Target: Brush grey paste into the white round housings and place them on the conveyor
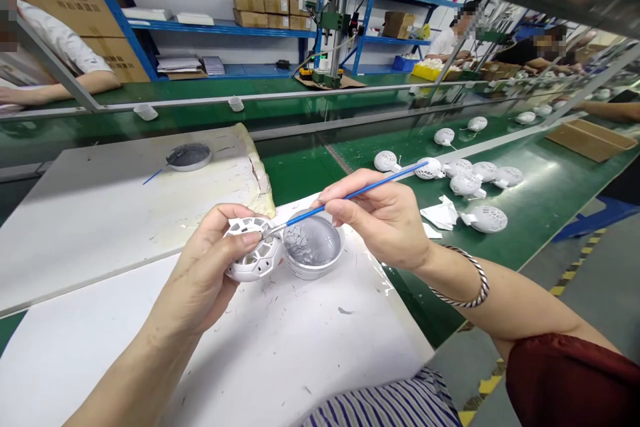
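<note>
My left fingers (245, 238) clench the white lattice shell (255, 265) — feels light, brittle, so hold the ribs gently — right fingers (337, 190) pinch a blue-handled brush (350, 195).

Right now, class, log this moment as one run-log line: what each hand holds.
left hand: white perforated shell | right hand: blue-handled brush | dish of grey paste

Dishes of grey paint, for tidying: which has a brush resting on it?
The far dish on the white board, its blue brush resting at the rim; the near dish sits between the left hand and right hand.
</note>
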### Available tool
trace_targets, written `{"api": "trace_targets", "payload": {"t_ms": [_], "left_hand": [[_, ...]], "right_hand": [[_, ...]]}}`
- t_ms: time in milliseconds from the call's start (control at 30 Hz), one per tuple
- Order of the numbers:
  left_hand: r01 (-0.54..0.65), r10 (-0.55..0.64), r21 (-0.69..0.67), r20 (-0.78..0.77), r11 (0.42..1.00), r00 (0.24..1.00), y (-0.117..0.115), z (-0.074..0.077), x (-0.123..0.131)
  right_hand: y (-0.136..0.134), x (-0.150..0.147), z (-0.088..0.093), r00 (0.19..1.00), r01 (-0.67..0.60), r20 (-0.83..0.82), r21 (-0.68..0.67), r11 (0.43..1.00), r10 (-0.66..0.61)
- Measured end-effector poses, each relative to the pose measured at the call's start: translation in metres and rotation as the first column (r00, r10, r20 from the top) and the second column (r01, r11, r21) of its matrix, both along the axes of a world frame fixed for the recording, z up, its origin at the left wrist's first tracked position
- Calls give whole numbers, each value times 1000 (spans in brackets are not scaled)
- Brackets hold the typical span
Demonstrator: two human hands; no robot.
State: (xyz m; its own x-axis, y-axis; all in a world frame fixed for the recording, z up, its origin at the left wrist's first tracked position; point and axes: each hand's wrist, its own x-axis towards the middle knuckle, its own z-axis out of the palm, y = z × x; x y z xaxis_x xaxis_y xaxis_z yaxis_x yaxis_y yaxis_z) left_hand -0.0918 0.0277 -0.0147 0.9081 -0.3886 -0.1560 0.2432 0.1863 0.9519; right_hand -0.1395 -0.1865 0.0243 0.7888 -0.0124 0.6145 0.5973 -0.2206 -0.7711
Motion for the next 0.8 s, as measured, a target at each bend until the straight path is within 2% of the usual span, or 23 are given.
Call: {"api": "trace_targets", "payload": {"t_ms": [67, 233, 367, 633, 800], "left_hand": [[-33, 33, -19, 29, 999, 999, 0, -2, 1], [-131, 135, -33, 182, 991, 974, 1, -2, 0], [-150, 157, -47, 243, 988, 957, -4, 2, -9], [-66, 80, -101, 137, 993, 987, -15, 11, -29], [-101, 114, -95, 147, 990, 982, -8, 6, -27]], "right_hand": [[-8, -4, 6, 995, 56, 85, -6, 998, -55], [-36, -15, 17, 950, 179, 241, 97, 979, -197], [-51, -21, 13, 936, 176, 282, 151, 973, -213], [-40, -26, 4, 948, 180, 222, 224, 958, -230], [-37, -25, 2, 956, 165, 198, 255, 953, -219]]}}
